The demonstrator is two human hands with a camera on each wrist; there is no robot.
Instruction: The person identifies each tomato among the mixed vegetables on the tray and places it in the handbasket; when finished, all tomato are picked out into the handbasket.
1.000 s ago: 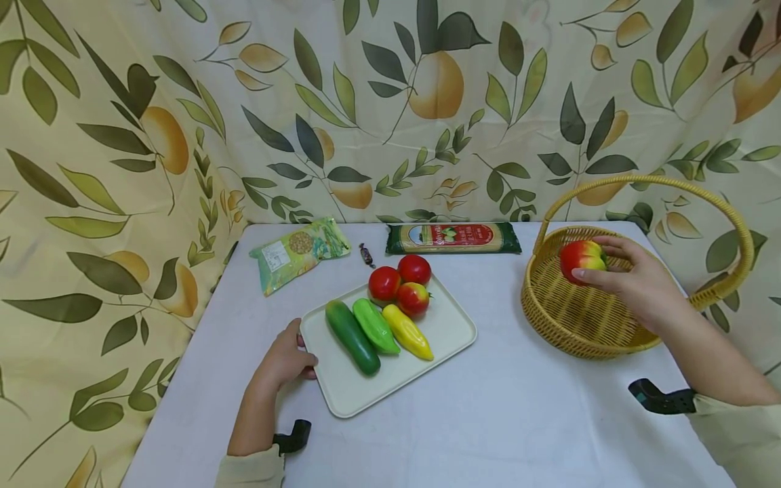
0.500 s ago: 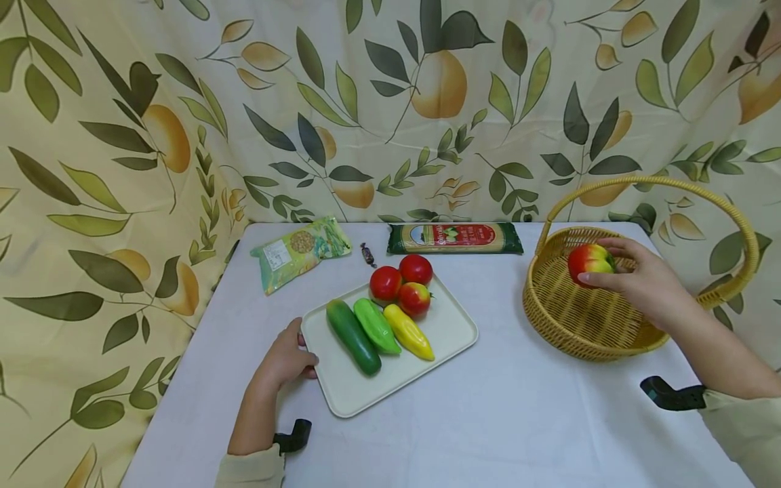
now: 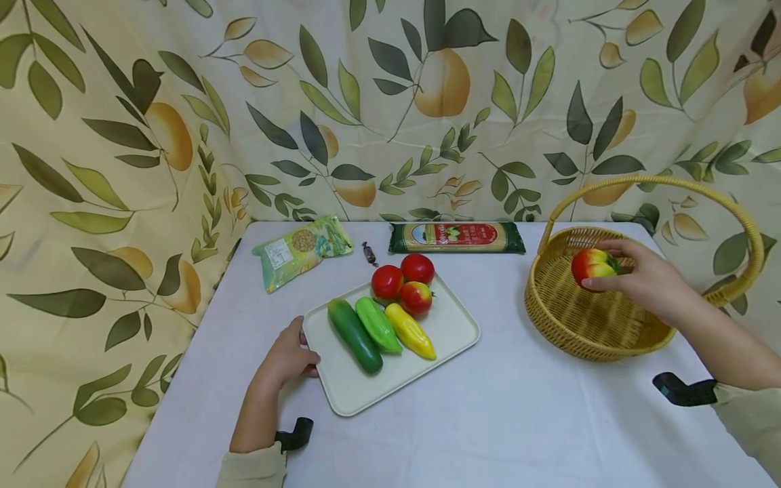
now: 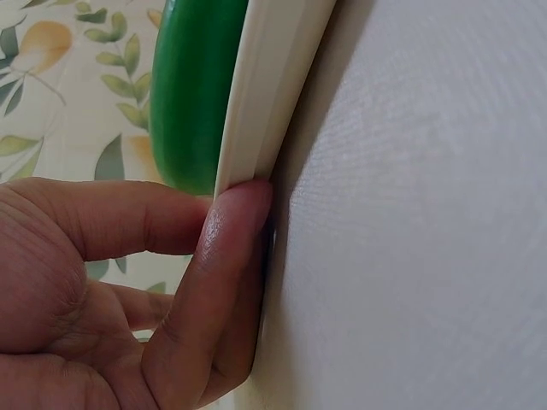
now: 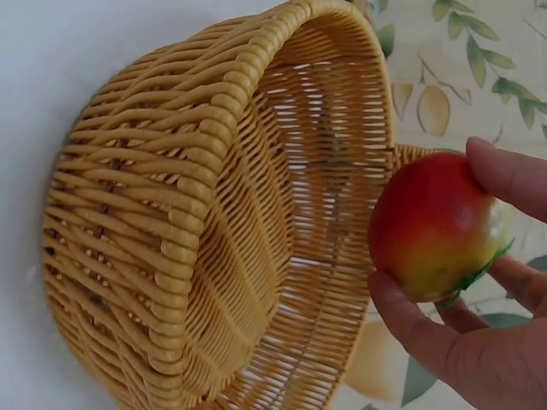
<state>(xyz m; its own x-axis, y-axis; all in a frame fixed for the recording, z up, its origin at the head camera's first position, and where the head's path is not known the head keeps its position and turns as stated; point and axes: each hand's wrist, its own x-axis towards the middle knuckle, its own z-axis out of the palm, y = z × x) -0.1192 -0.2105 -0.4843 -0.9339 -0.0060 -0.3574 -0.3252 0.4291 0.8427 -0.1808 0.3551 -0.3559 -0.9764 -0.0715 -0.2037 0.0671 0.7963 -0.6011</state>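
My right hand [image 3: 649,281] holds a red-and-yellow tomato [image 3: 593,270] with a green calyx, pinched between thumb and fingers over the wicker basket [image 3: 549,332]. In the right wrist view the tomato [image 5: 440,226] is above the basket's rim [image 5: 197,196]. My left hand [image 3: 287,356] pinches the left edge of a white tray [image 3: 360,396], which the left wrist view shows close up, with fingers [image 4: 231,248] at the tray's rim. On the tray lie a cucumber [image 3: 355,337], a green pepper [image 3: 378,325], a yellow pepper [image 3: 410,331] and three tomatoes [image 3: 387,282].
Behind the tray, a green snack bag [image 3: 303,252], a small wrapped candy [image 3: 369,253] and a long pasta packet [image 3: 457,237] lie along the table's back edge. The basket's tall handle [image 3: 659,181] arches over it. A leaf-patterned curtain [image 3: 390,122] hangs behind the white-covered table [image 3: 488,420].
My right hand has moved slightly right with the tomato, still over the basket. The left hand keeps its hold on the tray. The head view has shifted a little.
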